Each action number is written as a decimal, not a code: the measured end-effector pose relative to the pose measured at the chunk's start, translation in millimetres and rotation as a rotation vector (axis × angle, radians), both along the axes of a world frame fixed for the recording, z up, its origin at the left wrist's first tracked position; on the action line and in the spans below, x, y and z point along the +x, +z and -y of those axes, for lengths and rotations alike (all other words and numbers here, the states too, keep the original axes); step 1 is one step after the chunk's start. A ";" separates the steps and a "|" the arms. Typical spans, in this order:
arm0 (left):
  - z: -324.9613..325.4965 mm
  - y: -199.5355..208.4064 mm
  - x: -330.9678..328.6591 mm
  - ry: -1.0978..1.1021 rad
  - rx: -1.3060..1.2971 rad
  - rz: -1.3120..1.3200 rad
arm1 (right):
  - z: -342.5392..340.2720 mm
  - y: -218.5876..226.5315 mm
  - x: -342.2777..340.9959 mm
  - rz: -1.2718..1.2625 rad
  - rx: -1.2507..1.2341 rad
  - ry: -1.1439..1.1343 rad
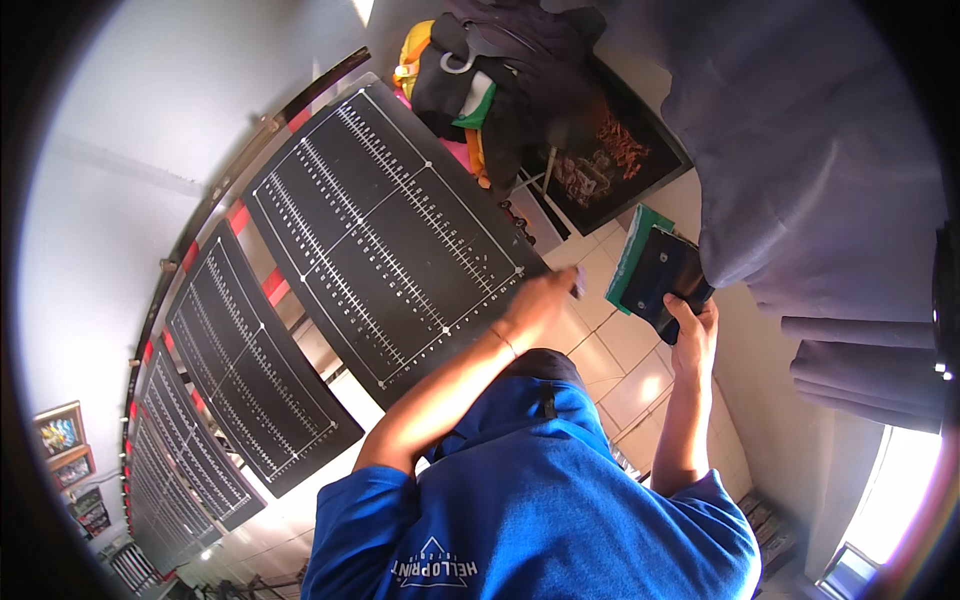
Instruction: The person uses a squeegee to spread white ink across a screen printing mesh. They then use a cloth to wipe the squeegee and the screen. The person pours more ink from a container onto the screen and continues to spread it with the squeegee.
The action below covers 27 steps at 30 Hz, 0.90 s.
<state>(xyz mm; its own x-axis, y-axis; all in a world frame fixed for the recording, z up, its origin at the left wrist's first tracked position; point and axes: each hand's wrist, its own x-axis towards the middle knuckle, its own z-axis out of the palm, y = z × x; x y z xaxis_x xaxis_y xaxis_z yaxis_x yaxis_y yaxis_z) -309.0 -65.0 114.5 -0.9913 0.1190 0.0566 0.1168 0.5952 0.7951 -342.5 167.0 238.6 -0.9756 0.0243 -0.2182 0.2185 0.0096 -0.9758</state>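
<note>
My right hand (693,325) grips the near edge of a dark flat plate (660,277) with small round metal-looking spots. Behind it a green flat piece (636,245) shows along the far left edge; whether the two are joined I cannot tell. My left hand (540,303) is closed beside the lower right corner of a large black board (400,215) printed with white ruled lines and tick marks. At its fingertips is a small purplish thing (579,282), too blurred to name. Whether this hand touches the board I cannot tell.
More black ruled boards (255,355) stand in a row to the left, by a long dark rail (165,285) with red stretches. Bags and dark cloth (500,75) are heaped at the far end, near a framed dark picture (610,150). Grey curtain (820,150) hangs on the right.
</note>
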 end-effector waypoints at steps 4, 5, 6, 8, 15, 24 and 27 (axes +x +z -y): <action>-13.9 21.4 50.1 0.148 0.270 0.040 | 35.3 18.0 -16.8 -0.098 0.021 0.136; -2.3 43.1 63.1 0.236 0.341 0.068 | 47.8 18.2 -25.4 -0.165 0.109 0.171; 12.5 60.4 77.2 0.328 0.409 0.092 | 64.6 17.8 -34.1 -0.235 0.191 0.207; 41.7 56.9 114.9 0.560 0.393 -0.057 | 100.6 8.5 -56.8 -0.357 0.383 0.353; 112.7 56.8 271.5 1.368 0.522 -0.386 | 266.1 -1.1 -85.7 -0.913 0.762 1.122; -16.7 47.0 304.9 2.156 0.455 -0.532 | 263.3 -55.2 -87.7 -1.318 0.687 1.492; -68.3 35.1 292.5 2.333 0.445 -0.453 | 200.4 -55.4 -78.9 -1.398 0.572 1.536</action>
